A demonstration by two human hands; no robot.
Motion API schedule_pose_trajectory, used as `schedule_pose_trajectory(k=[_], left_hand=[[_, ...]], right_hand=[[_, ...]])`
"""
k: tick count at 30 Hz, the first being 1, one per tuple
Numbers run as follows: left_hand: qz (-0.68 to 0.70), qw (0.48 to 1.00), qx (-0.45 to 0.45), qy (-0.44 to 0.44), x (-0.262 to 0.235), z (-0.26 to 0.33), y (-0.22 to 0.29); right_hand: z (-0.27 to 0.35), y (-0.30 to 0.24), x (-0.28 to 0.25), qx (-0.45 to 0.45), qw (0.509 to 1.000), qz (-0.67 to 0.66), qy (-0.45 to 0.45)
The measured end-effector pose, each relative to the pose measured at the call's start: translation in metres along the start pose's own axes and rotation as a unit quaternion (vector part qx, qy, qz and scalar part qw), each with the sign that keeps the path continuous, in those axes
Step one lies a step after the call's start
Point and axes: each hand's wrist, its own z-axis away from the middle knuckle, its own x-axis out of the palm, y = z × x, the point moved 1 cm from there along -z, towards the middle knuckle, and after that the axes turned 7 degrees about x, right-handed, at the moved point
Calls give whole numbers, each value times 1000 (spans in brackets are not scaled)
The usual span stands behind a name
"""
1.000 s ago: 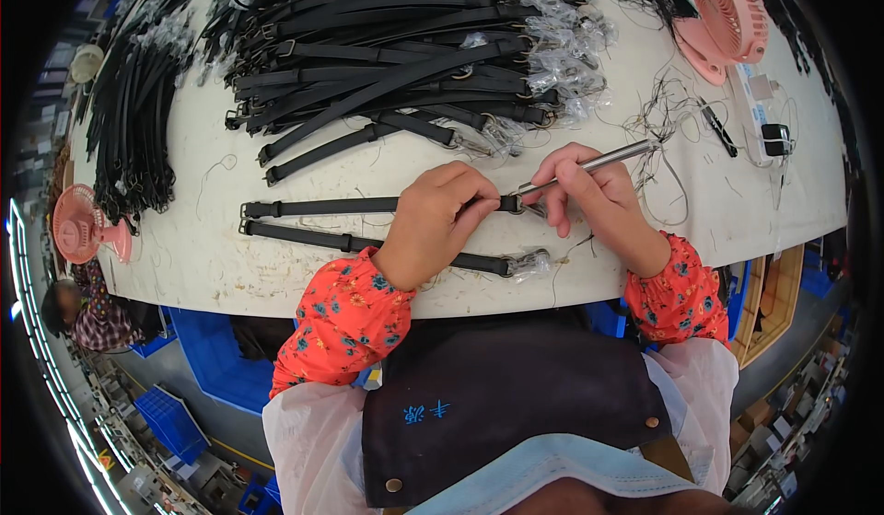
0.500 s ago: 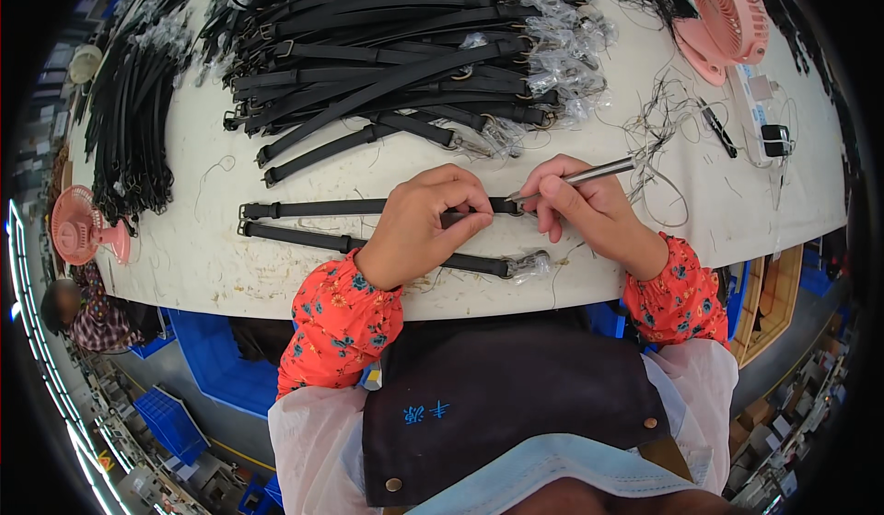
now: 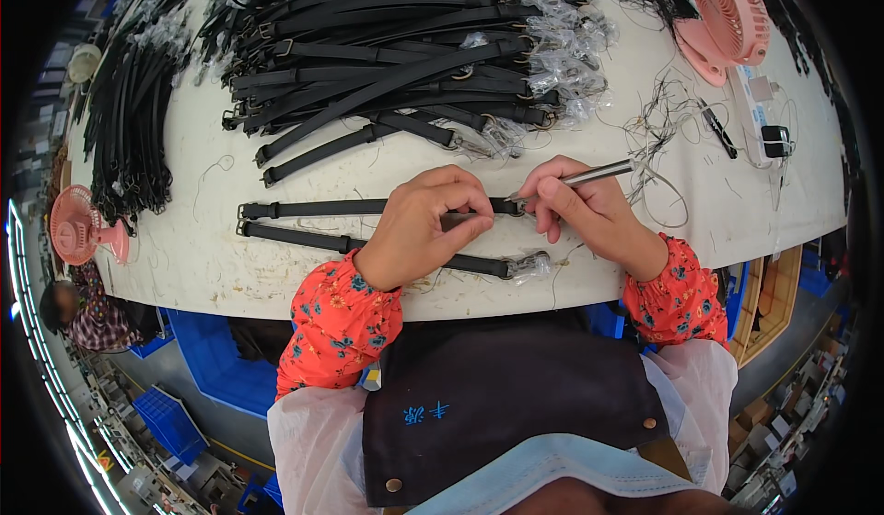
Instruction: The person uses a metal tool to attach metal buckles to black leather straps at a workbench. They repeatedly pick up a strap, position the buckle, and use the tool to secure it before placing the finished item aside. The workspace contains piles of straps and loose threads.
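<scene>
A black strap (image 3: 318, 208) with a buckle at its left end lies across the table in front of me. My left hand (image 3: 424, 225) is closed over it near its right part, thumb and forefinger pinched together. In my right hand (image 3: 589, 209) is a slim silver pen-shaped tool (image 3: 600, 173). Its tip points down-left to the strap's right end, where a small metal fitting shows between my hands. A second black strap (image 3: 299, 236) lies just nearer to me, passing below my left hand, its right end wrapped in clear plastic (image 3: 531, 266).
A large heap of black straps (image 3: 387, 55) with plastic-wrapped ends fills the table's far middle. Another bundle (image 3: 133, 128) lies left. Pink fans (image 3: 732, 13) stand on both sides. Loose threads (image 3: 658, 119), a black pen-like tool (image 3: 718, 128) and a power strip (image 3: 748, 110) lie right.
My hands hold almost the same place. The silver tool's rear end has dipped very slightly; the straps have not visibly moved.
</scene>
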Motion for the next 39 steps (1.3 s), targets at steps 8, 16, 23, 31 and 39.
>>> schedule_pose_trajectory(k=[8, 16, 23, 31, 39], left_hand=[[-55, 998, 15, 40, -2, 2, 6], [-392, 892, 207, 85, 25, 8, 4], [-300, 940, 145, 77, 26, 1, 2], [-218, 969, 105, 53, 20, -2, 5], [-450, 880, 146, -48, 29, -11, 15]], right_hand=[[2, -1, 1, -6, 1000, -15, 17], [1, 0, 1, -22, 999, -18, 22], [-1, 2, 0, -32, 999, -21, 23], [1, 2, 0, -38, 999, -29, 24], [2, 0, -1, -63, 996, -43, 36]])
